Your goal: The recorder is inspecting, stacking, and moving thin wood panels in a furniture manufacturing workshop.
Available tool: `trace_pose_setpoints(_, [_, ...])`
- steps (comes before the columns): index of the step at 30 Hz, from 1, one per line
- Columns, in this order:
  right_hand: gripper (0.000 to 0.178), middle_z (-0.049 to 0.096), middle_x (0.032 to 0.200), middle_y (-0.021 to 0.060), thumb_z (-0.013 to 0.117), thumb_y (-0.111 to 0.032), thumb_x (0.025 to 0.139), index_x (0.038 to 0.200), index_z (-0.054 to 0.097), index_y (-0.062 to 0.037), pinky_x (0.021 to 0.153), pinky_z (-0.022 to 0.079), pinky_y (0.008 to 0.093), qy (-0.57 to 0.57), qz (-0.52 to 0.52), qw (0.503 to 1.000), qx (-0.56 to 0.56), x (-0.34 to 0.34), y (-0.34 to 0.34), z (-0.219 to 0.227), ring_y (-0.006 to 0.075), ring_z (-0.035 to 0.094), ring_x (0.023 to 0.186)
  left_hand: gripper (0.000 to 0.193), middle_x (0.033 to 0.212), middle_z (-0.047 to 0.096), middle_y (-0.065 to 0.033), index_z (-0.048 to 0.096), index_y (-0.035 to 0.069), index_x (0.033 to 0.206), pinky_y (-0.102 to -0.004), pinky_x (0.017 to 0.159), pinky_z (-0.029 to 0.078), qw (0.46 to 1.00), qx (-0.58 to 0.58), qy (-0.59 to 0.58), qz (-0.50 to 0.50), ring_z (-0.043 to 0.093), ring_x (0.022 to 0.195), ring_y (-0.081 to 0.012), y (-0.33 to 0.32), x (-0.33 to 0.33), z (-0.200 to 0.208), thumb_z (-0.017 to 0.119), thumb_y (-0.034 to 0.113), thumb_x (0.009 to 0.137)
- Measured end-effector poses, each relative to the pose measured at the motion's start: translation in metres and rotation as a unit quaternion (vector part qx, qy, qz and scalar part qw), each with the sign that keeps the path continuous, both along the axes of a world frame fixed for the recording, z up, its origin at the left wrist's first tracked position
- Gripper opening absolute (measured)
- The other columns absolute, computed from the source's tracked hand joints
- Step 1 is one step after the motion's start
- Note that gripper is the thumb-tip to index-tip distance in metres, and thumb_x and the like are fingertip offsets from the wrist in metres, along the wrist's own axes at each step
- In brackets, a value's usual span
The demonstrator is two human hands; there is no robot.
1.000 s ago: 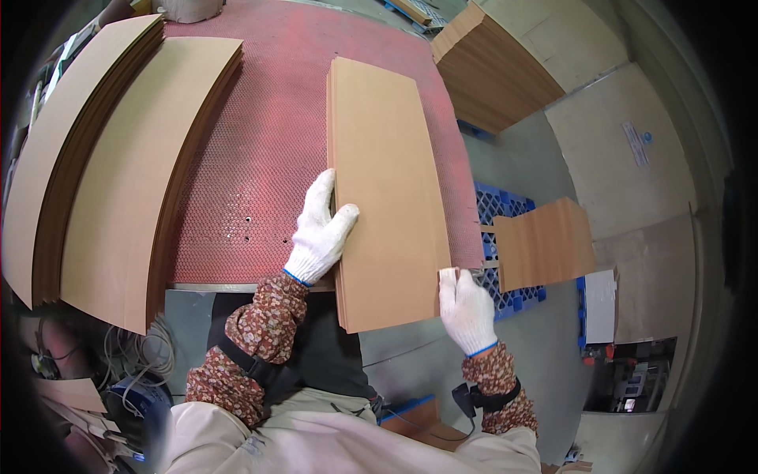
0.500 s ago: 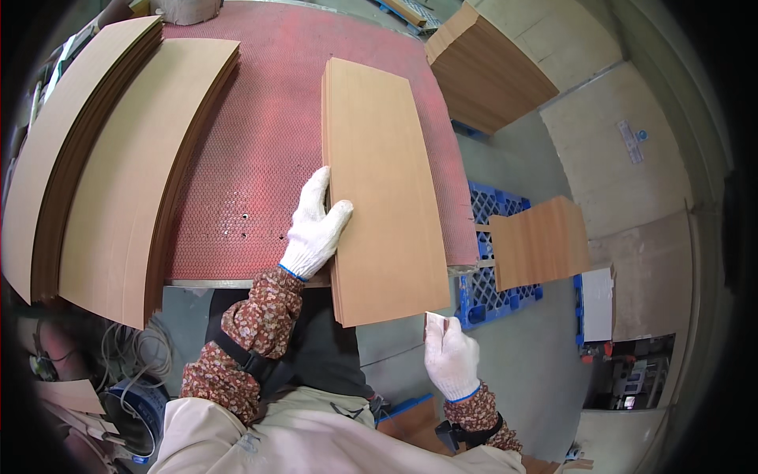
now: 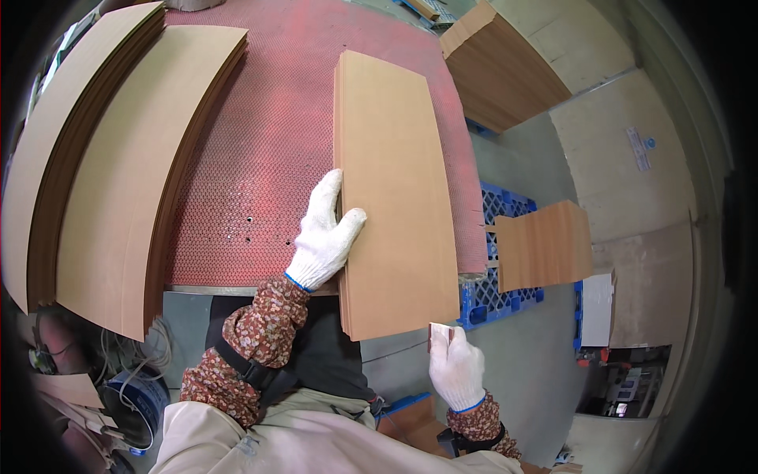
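A stack of thin light-brown wooden boards [image 3: 399, 197] lies lengthwise on the red mesh-patterned tabletop [image 3: 260, 142], its near end jutting past the front edge. My left hand [image 3: 322, 237], in a white knit glove, grips the left side of this stack, with the thumb over the top board and the fingers along the edge. At the near right corner, my gloved right hand [image 3: 458, 371] pinches a small folded piece [image 3: 440, 335], whitish on one face and reddish-brown at its edge. That piece is just below the stack's near end; whether it touches the boards I cannot tell.
Two taller stacks of curved-looking boards, an outer one [image 3: 67, 142] and an inner one [image 3: 142, 158], occupy the table's left side. Right of the table, more boards [image 3: 545, 246] lie on a blue pallet [image 3: 478, 304]. A blue bucket [image 3: 142, 403] and coiled cable stand at lower left.
The view has shifted slightly, so the stack and both hands appear a little lower and further right. My left hand keeps its hold on the stack, and my right keeps the small piece.
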State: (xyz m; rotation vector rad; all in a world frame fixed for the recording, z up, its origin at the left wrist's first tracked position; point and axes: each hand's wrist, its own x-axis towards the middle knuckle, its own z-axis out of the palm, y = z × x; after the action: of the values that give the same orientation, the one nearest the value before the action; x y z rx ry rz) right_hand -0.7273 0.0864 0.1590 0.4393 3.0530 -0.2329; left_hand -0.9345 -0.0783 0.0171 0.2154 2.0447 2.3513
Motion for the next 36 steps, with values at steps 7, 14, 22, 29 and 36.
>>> trace_pose_setpoints(7, [0.026, 0.062, 0.059, 0.0201, 0.061, -0.022, 0.102, 0.085, 0.057, -0.0016, 0.048, 0.051, 0.0474, -0.005, -0.007, 1.000, -0.018, 0.023, 0.003, 0.000, 0.0404, 0.065, 0.053, 0.068, 0.154, 0.043, -0.0247, 0.037, -0.009, 0.152, -0.0404, 0.122, 0.031, 0.999, -0.027, 0.022, 0.010, 0.041, 0.146, -0.0321, -0.004, 0.026, 0.001, 0.063, 0.013, 0.093])
trace_pose_setpoints(14, [0.025, 0.061, 0.059, 0.0199, 0.061, -0.022, 0.102, 0.087, 0.056, -0.0020, 0.047, 0.050, 0.0476, -0.031, 0.028, 0.999, -0.007, 0.045, 0.005, 0.009, 0.0403, 0.064, 0.053, 0.067, 0.154, 0.043, -0.0252, 0.037, -0.008, 0.152, -0.0412, 0.122, 0.031, 0.999, -0.037, 0.025, 0.017, 0.041, 0.146, -0.0328, -0.010, 0.058, 0.004, 0.063, 0.015, 0.094])
trace_pose_setpoints(22, [0.026, 0.062, 0.064, 0.0226, 0.055, -0.025, 0.104, 0.094, 0.059, -0.0023, 0.053, 0.052, 0.0489, -0.029, 0.086, 0.996, 0.025, -0.038, 0.019, -0.002, 0.0408, 0.066, 0.061, 0.068, 0.155, 0.042, -0.0266, 0.036, -0.010, 0.152, -0.0418, 0.122, 0.030, 0.999, -0.032, 0.012, 0.014, 0.040, 0.146, -0.0344, -0.004, 0.063, 0.002, 0.063, 0.015, 0.094])
trace_pose_setpoints(29, [0.038, 0.067, 0.078, 0.0274, 0.045, -0.033, 0.107, 0.094, 0.060, -0.0006, 0.068, 0.054, 0.0567, -0.005, 0.083, 0.996, 0.028, -0.172, 0.035, -0.030, 0.0472, 0.068, 0.075, 0.069, 0.154, 0.042, -0.0273, 0.035, -0.009, 0.152, -0.0429, 0.122, 0.030, 0.998, -0.064, 0.017, 0.014, 0.040, 0.146, -0.0364, -0.006, 0.063, 0.005, 0.063, 0.013, 0.093])
trace_pose_setpoints(36, [0.042, 0.071, 0.096, 0.0289, 0.044, -0.035, 0.104, 0.099, 0.065, 0.0004, 0.083, 0.054, 0.0573, 0.060, 0.118, 0.988, 0.084, -0.308, 0.045, -0.046, 0.0477, 0.068, 0.093, 0.073, 0.155, 0.038, -0.0286, 0.032, -0.008, 0.154, -0.0452, 0.123, 0.029, 0.996, -0.087, 0.006, -0.008, 0.038, 0.147, -0.0392, -0.011, 0.060, 0.013, 0.063, 0.015, 0.092])
